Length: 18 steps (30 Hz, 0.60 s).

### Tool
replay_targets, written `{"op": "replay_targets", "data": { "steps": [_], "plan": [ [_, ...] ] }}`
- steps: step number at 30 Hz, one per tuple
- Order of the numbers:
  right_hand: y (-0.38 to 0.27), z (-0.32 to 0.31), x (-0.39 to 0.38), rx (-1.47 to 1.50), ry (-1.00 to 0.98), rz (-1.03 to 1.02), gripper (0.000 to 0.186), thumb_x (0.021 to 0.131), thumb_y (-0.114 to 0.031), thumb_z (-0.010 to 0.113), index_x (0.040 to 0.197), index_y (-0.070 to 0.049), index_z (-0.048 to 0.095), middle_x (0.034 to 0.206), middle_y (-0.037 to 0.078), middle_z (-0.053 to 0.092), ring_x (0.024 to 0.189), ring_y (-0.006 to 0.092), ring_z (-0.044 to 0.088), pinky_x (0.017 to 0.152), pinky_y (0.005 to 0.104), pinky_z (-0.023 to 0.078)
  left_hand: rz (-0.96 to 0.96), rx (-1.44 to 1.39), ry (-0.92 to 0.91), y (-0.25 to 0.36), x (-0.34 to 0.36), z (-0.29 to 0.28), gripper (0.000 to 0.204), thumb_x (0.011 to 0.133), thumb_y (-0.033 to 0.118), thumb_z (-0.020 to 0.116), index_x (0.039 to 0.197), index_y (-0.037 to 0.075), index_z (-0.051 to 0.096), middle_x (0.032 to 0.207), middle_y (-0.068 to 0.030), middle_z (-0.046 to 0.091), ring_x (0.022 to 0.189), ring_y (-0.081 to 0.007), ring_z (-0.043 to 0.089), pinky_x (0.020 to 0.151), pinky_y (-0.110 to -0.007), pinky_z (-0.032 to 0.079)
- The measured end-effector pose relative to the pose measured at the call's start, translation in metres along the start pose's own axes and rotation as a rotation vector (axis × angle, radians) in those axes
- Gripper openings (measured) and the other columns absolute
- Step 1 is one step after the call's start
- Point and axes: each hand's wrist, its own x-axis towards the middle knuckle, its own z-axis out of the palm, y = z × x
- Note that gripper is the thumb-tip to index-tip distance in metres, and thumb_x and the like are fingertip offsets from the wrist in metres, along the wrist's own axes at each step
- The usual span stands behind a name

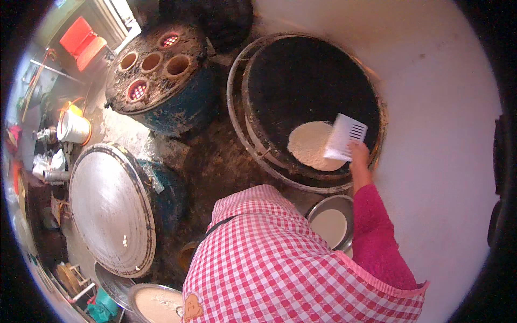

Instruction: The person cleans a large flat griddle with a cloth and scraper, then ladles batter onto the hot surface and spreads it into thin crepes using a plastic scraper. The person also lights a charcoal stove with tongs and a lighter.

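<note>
My right hand (360, 156) grips a white flat scraper (340, 135) with a row of dark slots near its handle end. The scraper's edge rests at the right side of a round patch of pale batter (309, 144). That batter lies on the near part of a large black round griddle (312, 75). Close below my right hand, beside the sleeve, stands a metal bowl (349, 207) with cream-coloured batter in it. My left hand does not show; the checked apron covers the lower middle of the picture.
A round stove (161, 102) with several holes, two glowing red, stands at the back left. Left of me is a large pale metal lid or plate (110, 210). Another batter basin (141, 288) is at the lower left. A white bucket (74, 129) and a red chair (82, 43) stand farther left.
</note>
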Motion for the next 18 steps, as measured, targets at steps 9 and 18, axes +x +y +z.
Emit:
{"op": "replay_targets", "data": {
  "steps": [9, 18],
  "plan": [
    [0.010, -0.009, -0.039, -0.749, -0.103, -0.233, 0.025, 0.075, -0.021, 0.063, 0.090, -0.001, 0.062, 0.077, 0.012, 0.064, 0.069, 0.0242, 0.062, 0.064, 0.0343, 0.049, 0.367, 0.322, -0.109, 0.061, 0.076, 0.071, 0.041, 0.091, 0.027, 0.037, 0.109, -0.009, 0.048, 0.109, -0.0230, 0.050, 0.099, -0.0319, 0.049, 0.082, -0.039, 0.040],
    [-0.007, -0.060, 0.025, -0.158, 0.078, -0.083, 0.011, 0.076, -0.010, 0.059, 0.085, -0.003, 0.060, 0.075, 0.006, 0.062, 0.061, 0.0158, 0.060, 0.054, 0.0282, 0.047, 0.830, 0.448, -0.422, 0.200, 0.017, 0.216, 0.056, 0.091, 0.032, 0.039, 0.129, -0.008, 0.033, 0.135, -0.0242, 0.034, 0.126, -0.0331, 0.033, 0.102, -0.035, 0.028]
  ]
}}
